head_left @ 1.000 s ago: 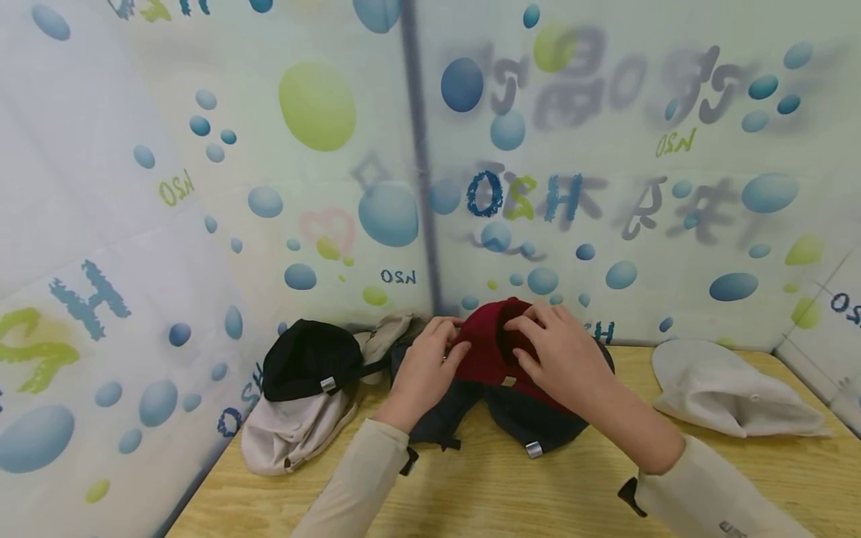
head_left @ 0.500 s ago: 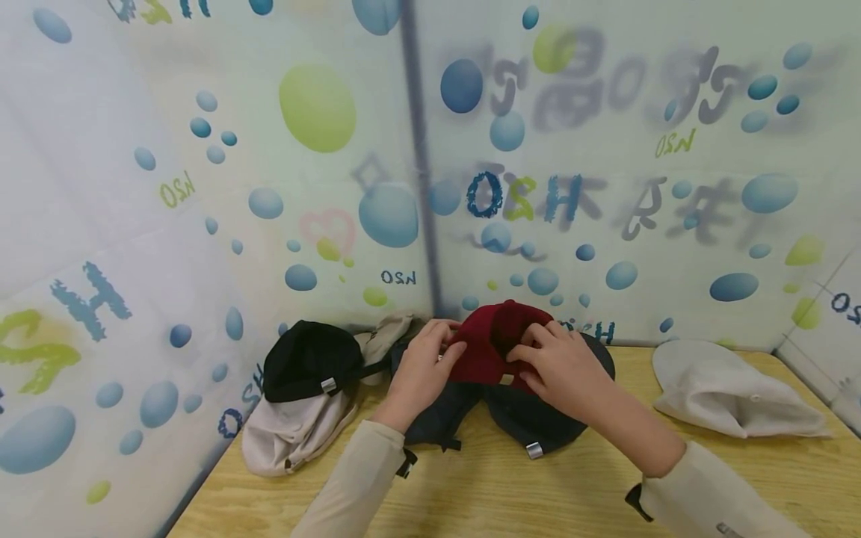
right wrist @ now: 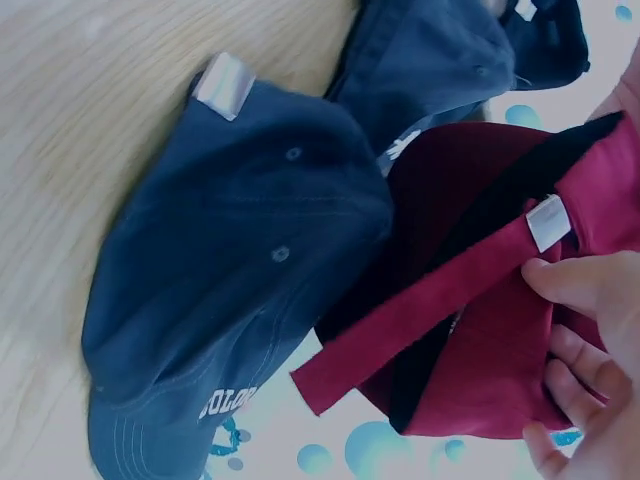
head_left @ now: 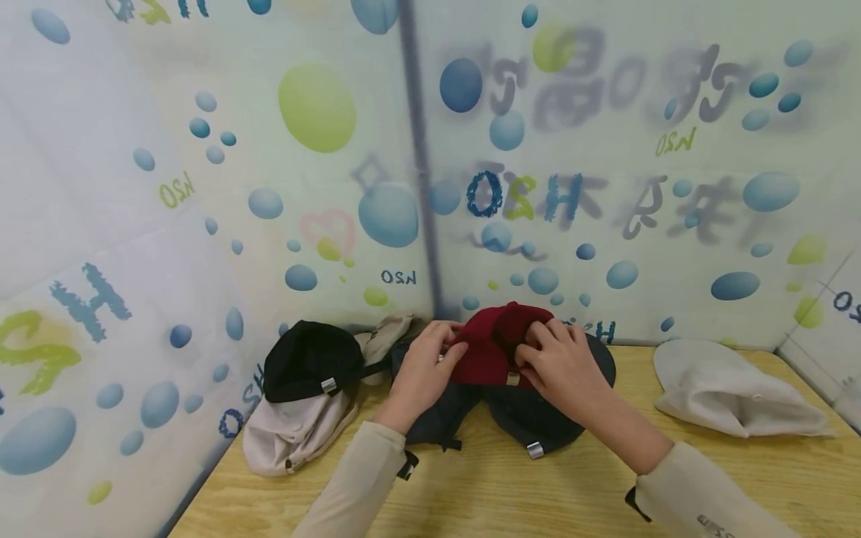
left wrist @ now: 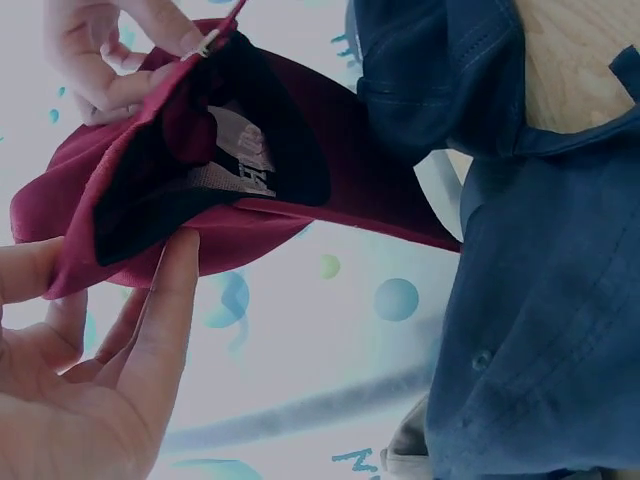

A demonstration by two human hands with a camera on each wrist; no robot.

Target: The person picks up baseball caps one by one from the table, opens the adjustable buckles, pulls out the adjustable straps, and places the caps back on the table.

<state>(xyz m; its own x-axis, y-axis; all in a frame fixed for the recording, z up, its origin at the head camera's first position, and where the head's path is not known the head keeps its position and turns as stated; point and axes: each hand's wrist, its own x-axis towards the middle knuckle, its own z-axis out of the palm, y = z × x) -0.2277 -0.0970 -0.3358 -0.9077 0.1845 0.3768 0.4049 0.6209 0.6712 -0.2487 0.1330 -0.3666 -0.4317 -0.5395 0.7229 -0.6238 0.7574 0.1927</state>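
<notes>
Both hands hold a dark red baseball cap (head_left: 474, 347) above two navy caps. My left hand (head_left: 424, 366) grips the left side; in the left wrist view its fingers and thumb (left wrist: 165, 330) straddle the cap's edge, and the open crown shows its dark lining. My right hand (head_left: 568, 366) pinches the back of the cap beside the strap's metal buckle (right wrist: 548, 222). The red strap's free end (right wrist: 330, 385) sticks out past the buckle. Below lie the left navy cap (head_left: 440, 418) and the right navy cap (head_left: 534, 418), which has lettering on its front.
On the left, a black cap (head_left: 309, 359) lies over a pale cap (head_left: 289, 437), with a khaki cap (head_left: 390, 336) behind. An off-white cap (head_left: 733, 392) sits at the right of the wooden table (head_left: 498, 493). A patterned curtain (head_left: 323, 179) hangs behind.
My right hand has drawn its fingers from the upper part of the cap's back opening down to the buckle. The cap has turned slightly; my left hand has hardly moved.
</notes>
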